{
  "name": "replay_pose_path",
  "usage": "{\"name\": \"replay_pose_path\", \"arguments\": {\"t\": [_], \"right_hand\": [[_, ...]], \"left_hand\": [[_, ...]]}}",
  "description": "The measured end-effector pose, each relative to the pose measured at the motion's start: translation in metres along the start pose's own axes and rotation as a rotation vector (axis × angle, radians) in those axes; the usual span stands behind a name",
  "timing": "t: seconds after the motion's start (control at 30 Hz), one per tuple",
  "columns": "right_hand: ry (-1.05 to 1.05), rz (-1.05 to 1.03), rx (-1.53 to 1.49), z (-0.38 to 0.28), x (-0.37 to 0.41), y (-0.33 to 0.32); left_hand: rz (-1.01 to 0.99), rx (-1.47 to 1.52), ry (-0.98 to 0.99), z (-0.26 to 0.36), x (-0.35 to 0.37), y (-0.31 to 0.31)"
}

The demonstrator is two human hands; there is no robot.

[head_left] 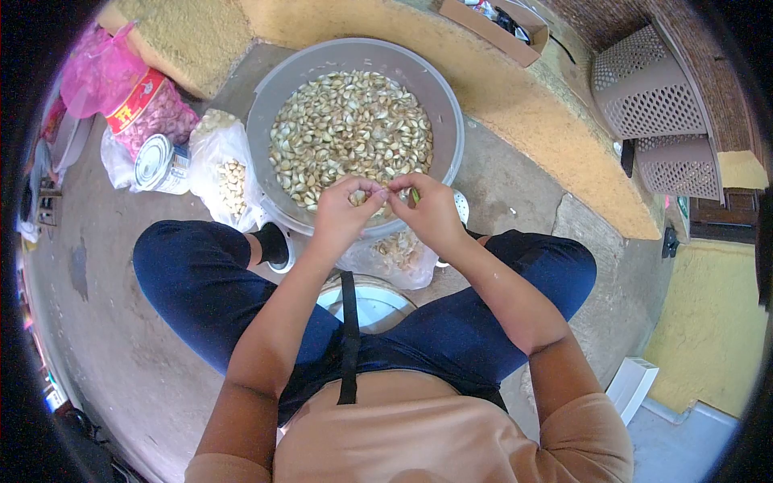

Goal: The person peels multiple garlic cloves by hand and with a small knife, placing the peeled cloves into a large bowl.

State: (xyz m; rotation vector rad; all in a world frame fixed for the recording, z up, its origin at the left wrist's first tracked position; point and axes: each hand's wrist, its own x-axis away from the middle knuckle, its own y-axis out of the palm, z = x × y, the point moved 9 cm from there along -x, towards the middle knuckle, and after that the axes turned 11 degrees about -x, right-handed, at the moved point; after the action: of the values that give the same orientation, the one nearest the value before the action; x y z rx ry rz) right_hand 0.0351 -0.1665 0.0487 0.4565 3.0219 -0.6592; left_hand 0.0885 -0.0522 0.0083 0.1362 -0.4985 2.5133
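Note:
A large grey basin [262, 173] stands in front of me, filled with many garlic cloves [350, 129] that seem to lie in water. Over its near rim my left hand [346, 207] pinches what looks like a garlic clove, mostly hidden by the fingertips. My right hand [428, 211] meets it there, thumb and fingers closed. From its grip sticks a small green thing [415, 195], perhaps a knife handle; the rest is covered. Below the hands, a clear plastic bag [415, 274] with papery peels lies between my feet.
Left of the basin are a plastic bag of cloves [232, 181], a can [159, 163] and a pink net sack [157, 113]. A low yellow wall [531, 137] curves behind, bearing a cardboard box [503, 36]. Perforated grey crates [648, 88] stand at right. Beneath me is a pale round bucket [366, 302].

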Motion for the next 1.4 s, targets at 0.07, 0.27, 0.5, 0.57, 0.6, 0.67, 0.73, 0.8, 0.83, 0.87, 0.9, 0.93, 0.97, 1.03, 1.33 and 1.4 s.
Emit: {"name": "replay_pose_path", "arguments": {"t": [0.07,0.27,0.5,0.57,0.6,0.67,0.73,0.8,0.83,0.87,0.9,0.93,0.97,1.03,1.33,1.4], "right_hand": [[-0.04,0.0,0.031,-0.003,0.0,0.001],[-0.09,-0.009,-0.009,-0.006,0.003,0.003],[0.271,-0.011,-0.264,0.023,0.002,0.004],[0.403,-0.008,-0.397,0.039,0.004,0.008],[0.459,-0.013,-0.461,0.047,0.005,0.01],[0.508,-0.047,-0.542,0.053,0.008,0.016],[0.494,-0.104,-0.577,0.046,0.007,0.021],[0.45,-0.108,-0.545,0.044,0.007,0.02],[0.427,-0.11,-0.529,0.043,0.006,0.02],[0.421,-0.113,-0.493,0.044,0.006,0.019],[0.415,-0.117,-0.456,0.044,0.005,0.018],[0.408,-0.12,-0.419,0.042,0.004,0.017],[0.418,-0.125,-0.384,0.041,0.004,0.016],[0.438,-0.134,-0.314,0.031,0.003,0.012],[0.322,-0.103,-0.183,0.016,-0.001,0.002],[0.379,-0.117,-0.263,0.022,0.001,0.005]], "left_hand": [[-0.014,0.014,-0.004,-0.002,0.0,0.001],[0.046,-0.09,0.112,-0.009,-0.005,-0.002],[-0.012,0.038,-0.072,-0.013,-0.003,0.001],[-0.078,0.108,-0.158,-0.023,-0.004,0.007],[-0.112,0.143,-0.201,-0.028,-0.004,0.011],[-0.134,0.191,-0.225,-0.029,-0.003,0.014],[-0.139,0.25,-0.231,-0.028,-0.003,0.016],[-0.13,0.318,-0.219,-0.026,-0.003,0.016],[-0.134,0.315,-0.223,-0.027,-0.003,0.016],[-0.139,0.312,-0.226,-0.03,-0.004,0.016],[-0.143,0.31,-0.229,-0.031,-0.004,0.016],[-0.135,0.265,-0.221,-0.03,-0.005,0.015],[-0.127,0.221,-0.212,-0.029,-0.005,0.014],[-0.085,0.146,-0.15,-0.021,-0.006,0.009],[-0.072,0.117,-0.042,-0.008,-0.008,0.003],[-0.097,0.18,-0.095,-0.013,-0.008,0.004]]}}
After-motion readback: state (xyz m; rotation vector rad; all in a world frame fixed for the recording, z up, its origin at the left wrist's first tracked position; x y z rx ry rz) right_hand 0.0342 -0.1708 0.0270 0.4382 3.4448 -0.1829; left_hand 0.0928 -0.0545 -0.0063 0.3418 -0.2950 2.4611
